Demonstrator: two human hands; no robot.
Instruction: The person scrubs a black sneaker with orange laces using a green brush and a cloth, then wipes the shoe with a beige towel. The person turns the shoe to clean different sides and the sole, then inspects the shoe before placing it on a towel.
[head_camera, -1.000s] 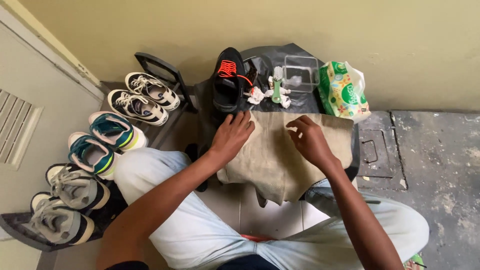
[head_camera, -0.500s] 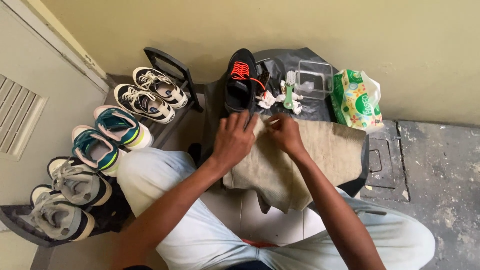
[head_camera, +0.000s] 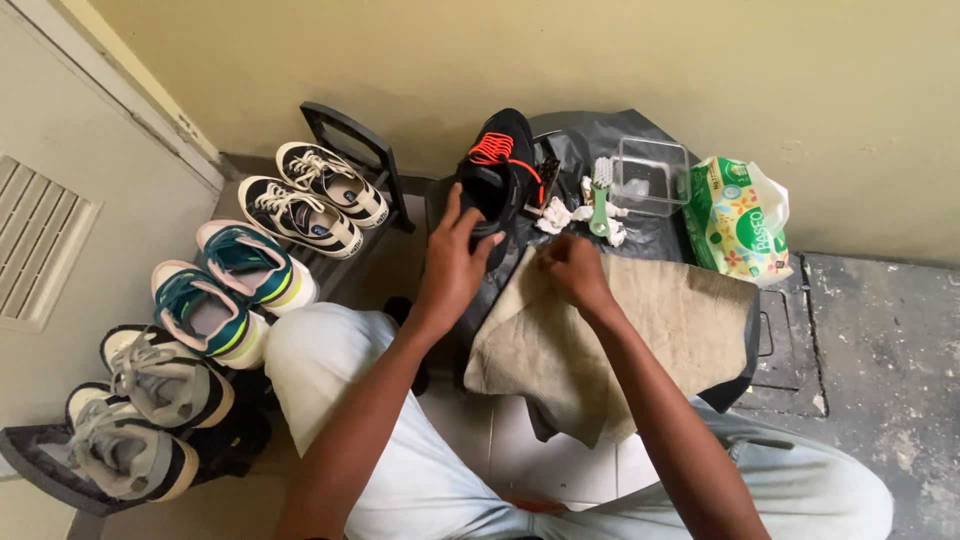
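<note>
A black shoe with orange laces (head_camera: 503, 165) lies on a black plastic sheet (head_camera: 640, 235) by the wall. My left hand (head_camera: 455, 262) grips its heel end, fingers wrapped over the back. My right hand (head_camera: 572, 268) rests on the near corner of a beige cloth (head_camera: 660, 330) spread over the sheet, fingers curled and pinching the cloth's edge. Just beyond it lie crumpled white tissues (head_camera: 556, 214) and a green-handled brush (head_camera: 600, 195).
A shoe rack (head_camera: 345, 140) at the left holds black-and-white sneakers (head_camera: 305, 195), teal sneakers (head_camera: 225, 290) and grey sneakers (head_camera: 145, 400). A clear plastic box (head_camera: 652, 177) and a green wipes pack (head_camera: 738, 220) sit by the wall. My legs in pale trousers fill the foreground.
Both hands moved off the middle of the cloth toward the wall. My left hand reached the black shoe and took hold of its heel; my right hand slid left to the cloth's corner.
</note>
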